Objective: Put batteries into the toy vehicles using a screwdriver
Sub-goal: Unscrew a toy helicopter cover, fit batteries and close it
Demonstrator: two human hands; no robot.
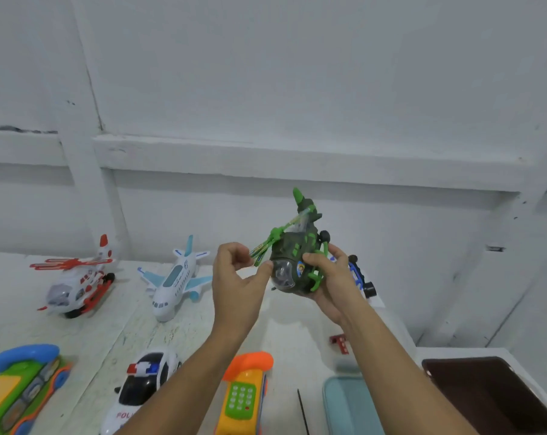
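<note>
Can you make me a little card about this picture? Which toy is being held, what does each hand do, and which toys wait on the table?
Held toy: green helicopter, up above the table
Right hand: grips it from underneath
Left hand: thumb touches its front; curled fingers near a rotor blade, cannot tell if they pinch it
Waiting toys: red and white helicopter, blue and white plane, police car, orange toy phone, green toy phone
Screwdriver: thin dark rod may be it; unsure

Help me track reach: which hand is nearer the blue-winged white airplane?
Left. The left hand is just right of the airplane; the right hand, holding the green helicopter, is farther right.
</note>
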